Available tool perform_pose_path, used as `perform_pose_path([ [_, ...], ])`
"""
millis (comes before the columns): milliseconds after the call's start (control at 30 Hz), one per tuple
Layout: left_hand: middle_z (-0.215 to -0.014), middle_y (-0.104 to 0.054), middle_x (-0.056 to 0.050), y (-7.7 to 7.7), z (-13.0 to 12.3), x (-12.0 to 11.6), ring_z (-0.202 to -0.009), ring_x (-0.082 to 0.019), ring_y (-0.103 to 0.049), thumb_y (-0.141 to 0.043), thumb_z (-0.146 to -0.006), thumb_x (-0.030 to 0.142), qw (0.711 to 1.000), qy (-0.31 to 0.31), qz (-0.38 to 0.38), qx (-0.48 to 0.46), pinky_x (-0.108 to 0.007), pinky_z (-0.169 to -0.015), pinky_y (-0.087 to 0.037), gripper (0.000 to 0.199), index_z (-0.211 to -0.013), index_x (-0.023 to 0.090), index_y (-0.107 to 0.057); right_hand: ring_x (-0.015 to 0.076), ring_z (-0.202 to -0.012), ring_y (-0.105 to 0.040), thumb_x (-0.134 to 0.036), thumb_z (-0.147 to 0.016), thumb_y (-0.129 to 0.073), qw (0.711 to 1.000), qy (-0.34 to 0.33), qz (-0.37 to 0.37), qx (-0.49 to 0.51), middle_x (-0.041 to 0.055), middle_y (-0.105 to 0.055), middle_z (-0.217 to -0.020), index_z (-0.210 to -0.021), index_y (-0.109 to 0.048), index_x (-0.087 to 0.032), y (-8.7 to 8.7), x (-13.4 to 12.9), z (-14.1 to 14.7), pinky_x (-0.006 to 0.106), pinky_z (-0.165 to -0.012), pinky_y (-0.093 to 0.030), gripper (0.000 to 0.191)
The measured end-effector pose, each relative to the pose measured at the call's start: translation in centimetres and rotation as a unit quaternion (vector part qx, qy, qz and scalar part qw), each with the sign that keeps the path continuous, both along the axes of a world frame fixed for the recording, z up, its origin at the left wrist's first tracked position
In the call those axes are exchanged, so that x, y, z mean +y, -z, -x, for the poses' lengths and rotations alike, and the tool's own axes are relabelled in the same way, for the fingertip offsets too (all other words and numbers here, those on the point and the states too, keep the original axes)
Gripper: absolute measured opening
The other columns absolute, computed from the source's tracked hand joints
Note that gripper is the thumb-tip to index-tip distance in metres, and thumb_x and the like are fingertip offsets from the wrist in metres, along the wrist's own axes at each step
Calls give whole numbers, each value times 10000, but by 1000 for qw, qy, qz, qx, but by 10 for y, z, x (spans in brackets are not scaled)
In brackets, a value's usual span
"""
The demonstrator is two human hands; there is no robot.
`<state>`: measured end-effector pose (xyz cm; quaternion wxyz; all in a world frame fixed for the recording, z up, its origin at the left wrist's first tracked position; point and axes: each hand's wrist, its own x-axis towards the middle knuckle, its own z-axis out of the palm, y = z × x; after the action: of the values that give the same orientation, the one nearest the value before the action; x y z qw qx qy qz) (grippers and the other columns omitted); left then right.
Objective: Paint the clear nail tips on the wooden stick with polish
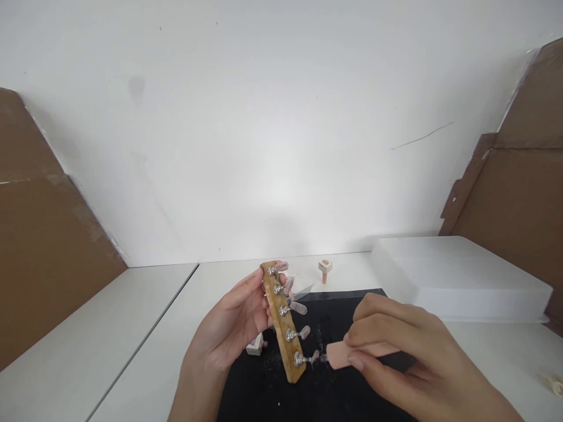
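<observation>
My left hand (241, 313) grips a narrow wooden strip (281, 331), tilted with its lower end toward me. Along the strip stand several silver pegs, each bearing a pale pink, translucent false nail tip (299, 308). Between the thumb and fingers of my right hand (396, 340) is a pink flat-sided handle (338, 355). A small pale end of it points at the lowest nail tip (314, 357), close to or touching it; which of these I cannot tell. Its far end is hidden by my palm.
Beneath my hands lies a black mat (352, 392) on a white table. A small pale block (255, 346) sits behind my left wrist. Beyond the mat is a small square piece with a pink stem (325, 268). A white translucent bin (457, 275) stands right; cardboard panels (53, 258) flank the table.
</observation>
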<state>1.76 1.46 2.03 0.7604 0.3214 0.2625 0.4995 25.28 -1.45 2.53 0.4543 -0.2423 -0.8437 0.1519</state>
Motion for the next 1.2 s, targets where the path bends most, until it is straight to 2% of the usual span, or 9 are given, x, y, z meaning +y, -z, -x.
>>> perform_pose_path([
  [267,-864,-699,-53,2,0,-1,-771,-158,-689,-568,-932,232,1000,-2,-13,-5,-261,-705,-564,215,-994,140,-752,85,-550,-597,-41,-854,-579,999,29,-14,-23,-9,-652,-660,-761,-661,-180,3,0,-2,169,-508,-464,186],
  [500,-866,-704,-59,5,2,1,-770,-159,-692,-584,-921,222,1000,3,-12,-9,-270,-723,-572,202,-984,133,-755,79,-552,-591,-35,-867,-563,999,38,-33,-13,-24,-620,-671,-824,-627,-205,2,1,0,162,-507,-455,187],
  [667,-880,-709,-66,6,2,4,-780,-157,-688,-594,-917,227,1000,-2,-4,-12,-271,-714,-577,209,-1021,133,-749,79,-555,-596,-12,-842,-560,999,-2,-24,21,-28,-627,-668,-850,-637,-213,2,-1,0,150,-502,-468,215],
  [800,-882,-708,-70,4,1,2,-783,-164,-687,-597,-913,218,1000,-4,-2,-11,-288,-723,-581,203,-1000,122,-753,77,-595,-622,17,-821,-571,1000,-11,-5,5,-16,-649,-724,-851,-636,-207,3,-3,-2,139,-535,-499,235],
  [967,-876,-709,-59,4,0,1,-783,-160,-691,-609,-908,232,1000,-1,-5,-10,-270,-723,-574,201,-1001,132,-756,72,-581,-621,4,-819,-591,999,24,-21,6,-28,-647,-696,-822,-649,-208,4,-1,-2,142,-549,-499,220],
  [1200,-859,-714,-60,7,-1,0,-779,-162,-696,-571,-930,226,1000,-1,-2,-10,-272,-719,-577,215,-1001,132,-751,87,-579,-601,-69,-881,-595,999,36,-11,-28,-12,-626,-715,-834,-626,-198,12,4,-5,177,-540,-483,141],
])
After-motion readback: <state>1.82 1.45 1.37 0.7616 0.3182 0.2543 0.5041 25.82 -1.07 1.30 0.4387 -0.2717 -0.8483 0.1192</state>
